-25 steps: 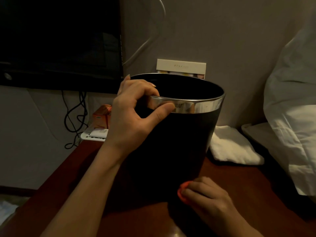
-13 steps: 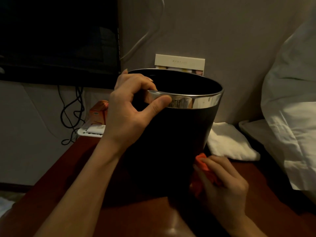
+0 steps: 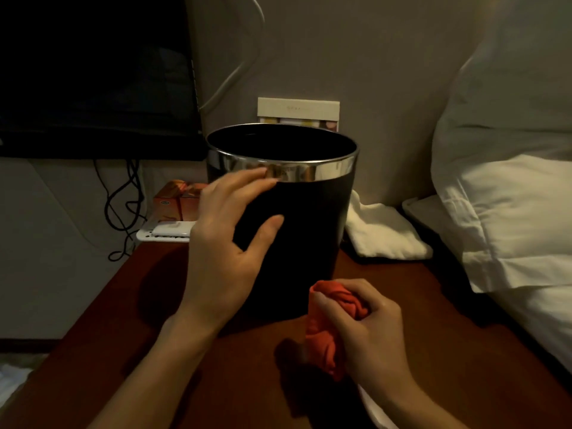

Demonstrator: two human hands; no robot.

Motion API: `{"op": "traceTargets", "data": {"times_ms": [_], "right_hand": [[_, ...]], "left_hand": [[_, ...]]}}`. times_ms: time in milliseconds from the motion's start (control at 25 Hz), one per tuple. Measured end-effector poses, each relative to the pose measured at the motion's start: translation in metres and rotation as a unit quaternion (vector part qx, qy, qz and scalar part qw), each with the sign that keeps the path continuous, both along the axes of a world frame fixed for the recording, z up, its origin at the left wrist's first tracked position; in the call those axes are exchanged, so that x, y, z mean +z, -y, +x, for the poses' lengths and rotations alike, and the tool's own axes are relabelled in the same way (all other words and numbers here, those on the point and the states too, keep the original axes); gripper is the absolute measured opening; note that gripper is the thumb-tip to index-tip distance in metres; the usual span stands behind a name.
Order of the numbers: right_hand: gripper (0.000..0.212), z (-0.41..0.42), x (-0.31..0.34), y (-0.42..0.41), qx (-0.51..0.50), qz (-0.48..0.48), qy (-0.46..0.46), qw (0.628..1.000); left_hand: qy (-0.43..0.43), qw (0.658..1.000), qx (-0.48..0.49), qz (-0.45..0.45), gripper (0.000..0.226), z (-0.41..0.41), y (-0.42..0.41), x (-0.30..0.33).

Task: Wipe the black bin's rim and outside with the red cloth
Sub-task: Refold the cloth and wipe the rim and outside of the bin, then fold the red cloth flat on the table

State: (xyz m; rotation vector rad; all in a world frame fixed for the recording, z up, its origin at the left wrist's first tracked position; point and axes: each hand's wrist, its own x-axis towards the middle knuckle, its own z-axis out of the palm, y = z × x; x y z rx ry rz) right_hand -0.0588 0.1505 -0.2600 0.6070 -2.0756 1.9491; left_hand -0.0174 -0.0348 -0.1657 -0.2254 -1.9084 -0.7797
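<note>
Two hands on the job: my left hand (image 3: 227, 239) rests open against the black bin (image 3: 297, 230), which stands toward the table's (image 3: 433, 305) back edge, while my right hand (image 3: 368, 332) clutches the balled red cloth (image 3: 328, 332) just clear of its base. Next, I'd press cloth to wall.

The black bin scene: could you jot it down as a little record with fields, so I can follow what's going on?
surface: reddish-brown table
main object: black bin, upright, shiny metal rim band
left hand: left hand, open, spread against the bin's side
right hand: right hand, closed around bunched red cloth
cloth contact: off the bin
nearby: folded white towel, white pillow
</note>
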Motion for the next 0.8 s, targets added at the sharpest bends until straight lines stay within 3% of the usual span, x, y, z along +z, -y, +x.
{"op": "traceTargets", "data": {"times_ms": [240,480,640,800], "right_hand": [[0.012,0.028,0.007,-0.024,-0.044,-0.042,0.049,0.997],[0.011,0.053,0.005,-0.039,-0.065,-0.077,0.069,0.992],[0.012,0.063,0.003,-0.044,-0.049,-0.082,0.108,0.99],[0.04,0.058,0.001,-0.061,0.058,-0.13,0.23,0.963]], "left_hand": [[0.135,0.988,-0.057,0.056,0.038,0.034,-0.024,-0.039],[0.172,0.979,-0.095,0.06,0.036,0.056,-0.059,-0.06],[0.307,0.929,-0.199,0.062,0.059,0.069,-0.088,-0.07],[0.351,0.918,-0.18,0.032,0.067,0.063,-0.093,-0.081]]}}
